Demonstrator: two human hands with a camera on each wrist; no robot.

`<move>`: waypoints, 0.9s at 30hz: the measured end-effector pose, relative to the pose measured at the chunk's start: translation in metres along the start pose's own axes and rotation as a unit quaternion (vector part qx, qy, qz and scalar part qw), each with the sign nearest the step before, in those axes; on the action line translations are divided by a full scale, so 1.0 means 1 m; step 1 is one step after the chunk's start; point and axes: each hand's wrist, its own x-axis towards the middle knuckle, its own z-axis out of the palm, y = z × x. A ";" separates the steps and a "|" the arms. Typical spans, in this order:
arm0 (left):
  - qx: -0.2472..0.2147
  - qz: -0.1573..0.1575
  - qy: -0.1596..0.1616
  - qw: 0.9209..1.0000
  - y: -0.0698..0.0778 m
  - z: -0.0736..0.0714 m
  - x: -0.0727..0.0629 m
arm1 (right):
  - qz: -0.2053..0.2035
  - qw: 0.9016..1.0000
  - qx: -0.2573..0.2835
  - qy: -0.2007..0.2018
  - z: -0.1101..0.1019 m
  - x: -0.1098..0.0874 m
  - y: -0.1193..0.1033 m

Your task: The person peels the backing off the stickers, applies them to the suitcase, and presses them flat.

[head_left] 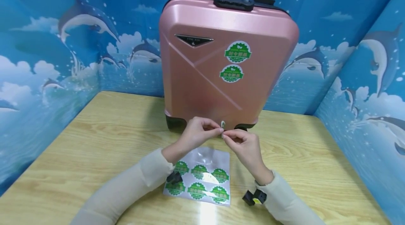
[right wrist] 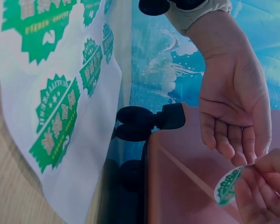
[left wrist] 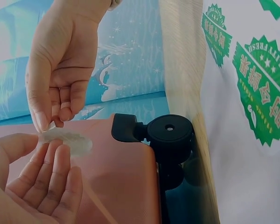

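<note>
A small round green-and-white sticker [head_left: 223,125] is pinched at its edge between my two hands, low in front of the pink suitcase [head_left: 190,91]. My left hand [head_left: 200,132] holds it from the left by thumb and fingertips. From the right, my right hand [head_left: 248,147] pinches the same edge. The pale back of the sticker [left wrist: 77,141] faces the left wrist camera; its green print [right wrist: 227,187] shows in the right wrist view. Two matching stickers, an upper one [head_left: 238,52] and a lower one [head_left: 231,73], are on the suitcase front.
A white sheet [head_left: 207,154] bearing several green stickers lies on the wooden table [head_left: 126,147] beneath my forearms. The suitcase stands upright at the table's back, with black wheels [left wrist: 170,133] at its base. Dolphin-print curtains [head_left: 126,35] hang behind and at the sides.
</note>
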 end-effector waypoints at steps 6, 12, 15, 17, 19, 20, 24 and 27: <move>0.002 0.003 0.006 1.000 0.003 0.001 -0.001 | 0.008 1.000 -0.001 -0.009 -0.001 0.000 -0.003; 0.011 0.010 0.004 1.000 0.003 -0.003 -0.001 | 0.011 1.000 0.000 -0.008 -0.004 -0.001 0.005; 0.019 0.016 0.004 1.000 0.002 -0.008 -0.001 | 0.026 1.000 0.001 -0.002 -0.007 -0.001 0.016; 0.025 0.015 0.002 1.000 0.002 -0.011 0.000 | 0.047 0.999 0.007 0.002 -0.010 0.000 0.023; 0.023 0.014 -0.001 1.000 0.003 -0.014 0.000 | 0.062 0.998 0.008 0.009 -0.014 0.001 0.025; 0.020 0.014 -0.005 1.000 0.004 -0.016 0.000 | 0.067 0.998 0.010 0.013 -0.015 0.002 0.025; 0.008 0.012 -0.017 1.000 0.007 -0.021 0.000 | 0.089 0.996 0.014 0.026 -0.021 0.008 0.022; 0.008 0.009 -0.023 1.000 0.009 -0.024 0.000 | 0.100 0.995 0.020 0.021 -0.025 0.012 0.014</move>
